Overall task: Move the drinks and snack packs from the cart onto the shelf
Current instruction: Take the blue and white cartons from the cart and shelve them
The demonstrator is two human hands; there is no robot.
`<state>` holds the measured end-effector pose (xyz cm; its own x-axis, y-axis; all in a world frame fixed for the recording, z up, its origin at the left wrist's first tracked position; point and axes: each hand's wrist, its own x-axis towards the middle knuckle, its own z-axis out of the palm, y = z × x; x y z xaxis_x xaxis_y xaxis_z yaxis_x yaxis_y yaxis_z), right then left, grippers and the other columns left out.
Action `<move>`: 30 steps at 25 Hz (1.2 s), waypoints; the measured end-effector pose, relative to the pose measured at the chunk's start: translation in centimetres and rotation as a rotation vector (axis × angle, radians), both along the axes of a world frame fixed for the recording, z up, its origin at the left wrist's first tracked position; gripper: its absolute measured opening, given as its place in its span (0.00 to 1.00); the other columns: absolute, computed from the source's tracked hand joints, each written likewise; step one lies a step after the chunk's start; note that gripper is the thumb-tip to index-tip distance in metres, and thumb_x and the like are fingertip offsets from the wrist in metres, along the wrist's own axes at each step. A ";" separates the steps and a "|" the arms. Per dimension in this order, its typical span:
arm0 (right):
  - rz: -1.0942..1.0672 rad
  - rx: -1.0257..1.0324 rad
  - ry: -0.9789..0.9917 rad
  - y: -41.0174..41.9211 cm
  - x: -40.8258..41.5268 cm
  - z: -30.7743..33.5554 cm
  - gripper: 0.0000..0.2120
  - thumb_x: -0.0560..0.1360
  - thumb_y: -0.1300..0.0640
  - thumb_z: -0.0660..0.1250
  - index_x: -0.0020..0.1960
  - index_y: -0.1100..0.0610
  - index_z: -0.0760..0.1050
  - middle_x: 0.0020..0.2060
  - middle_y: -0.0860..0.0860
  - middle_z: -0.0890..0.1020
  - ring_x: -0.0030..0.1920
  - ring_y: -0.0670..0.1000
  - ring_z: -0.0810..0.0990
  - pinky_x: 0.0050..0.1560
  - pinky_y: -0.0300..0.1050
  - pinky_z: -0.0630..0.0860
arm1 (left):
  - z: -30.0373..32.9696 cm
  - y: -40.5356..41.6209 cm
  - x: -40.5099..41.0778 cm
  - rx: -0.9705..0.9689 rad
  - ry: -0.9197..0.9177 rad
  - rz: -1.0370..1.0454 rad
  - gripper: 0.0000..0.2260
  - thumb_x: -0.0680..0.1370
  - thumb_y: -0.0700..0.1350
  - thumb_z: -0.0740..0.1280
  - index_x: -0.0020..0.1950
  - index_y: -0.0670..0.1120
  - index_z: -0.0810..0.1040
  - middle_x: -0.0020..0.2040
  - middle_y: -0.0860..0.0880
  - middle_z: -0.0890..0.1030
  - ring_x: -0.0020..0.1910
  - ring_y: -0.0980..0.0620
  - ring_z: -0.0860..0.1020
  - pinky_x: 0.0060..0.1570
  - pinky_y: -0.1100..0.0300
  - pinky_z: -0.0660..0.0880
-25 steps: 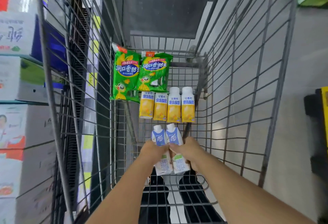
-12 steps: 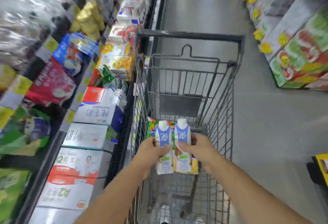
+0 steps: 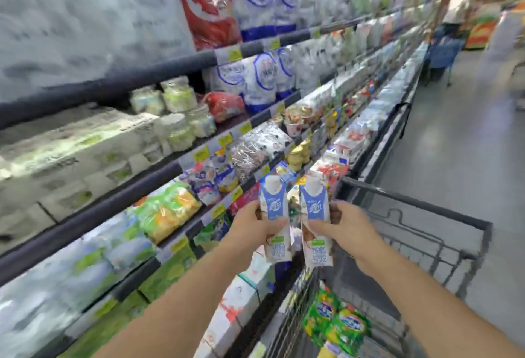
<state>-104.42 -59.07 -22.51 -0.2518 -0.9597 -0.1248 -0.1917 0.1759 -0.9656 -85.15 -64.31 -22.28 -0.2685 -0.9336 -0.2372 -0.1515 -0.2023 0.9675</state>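
I hold two blue-and-white drink cartons up in front of the shelves. My left hand [image 3: 250, 227] grips the left carton [image 3: 274, 210] and my right hand [image 3: 345, 227] grips the right carton [image 3: 315, 213]. Both stand upright, side by side, above the cart's left edge. Below, inside the wire cart [image 3: 412, 215], lie two green snack packs [image 3: 338, 326]. A yellow drink [image 3: 326, 353] peeks out at the bottom edge; the rest of the cart's load is hidden.
Long dark shelf rails [image 3: 159, 181] packed with dairy packs, tubs and boxes run along the left. White cartons [image 3: 235, 309] fill the lowest level beside the cart. Grey aisle floor [image 3: 454, 144] stretches right; a person with a blue cart [image 3: 443, 53] stands far off.
Both hands lifted the two cartons out of the cart and up toward the shelves. My view swung from the cart's inside up and left to the shelving.
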 end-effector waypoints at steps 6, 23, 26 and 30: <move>0.376 -0.167 -0.006 2.4 12.7 6.8 0.12 0.70 0.56 0.79 0.51 0.53 0.80 0.45 0.49 0.86 0.46 0.51 0.85 0.45 0.48 0.80 | 6.2 9.1 13.4 -0.164 -0.013 0.385 0.13 0.74 0.38 0.74 0.56 0.44 0.78 0.49 0.48 0.85 0.41 0.53 0.83 0.34 0.64 0.77; 1.066 -0.313 0.037 23.5 66.7 11.0 0.17 0.68 0.54 0.80 0.54 0.55 0.81 0.42 0.50 0.89 0.45 0.52 0.88 0.56 0.56 0.82 | 10.3 43.3 61.8 -0.249 -0.139 1.043 0.13 0.74 0.40 0.74 0.57 0.44 0.78 0.49 0.44 0.84 0.41 0.52 0.81 0.38 0.60 0.75; 1.060 -0.293 0.032 25.5 72.4 11.2 0.16 0.68 0.56 0.80 0.53 0.57 0.81 0.43 0.51 0.88 0.45 0.52 0.87 0.54 0.53 0.82 | 10.6 45.1 66.8 -0.258 -0.123 1.079 0.12 0.74 0.39 0.74 0.56 0.46 0.78 0.49 0.46 0.84 0.45 0.49 0.81 0.40 0.58 0.75; 1.047 -0.286 0.074 25.6 77.8 11.7 0.15 0.69 0.58 0.79 0.53 0.58 0.79 0.42 0.48 0.86 0.41 0.47 0.84 0.37 0.37 0.77 | 10.8 44.5 72.1 -0.307 -0.165 1.121 0.11 0.74 0.39 0.75 0.54 0.47 0.79 0.43 0.49 0.83 0.38 0.53 0.80 0.33 0.62 0.74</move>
<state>-26.59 -33.50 -10.82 0.7105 -0.6935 0.1197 -0.1746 -0.3384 -0.9247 -13.08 -19.79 -11.53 0.7531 -0.6525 0.0843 -0.1653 -0.0637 0.9842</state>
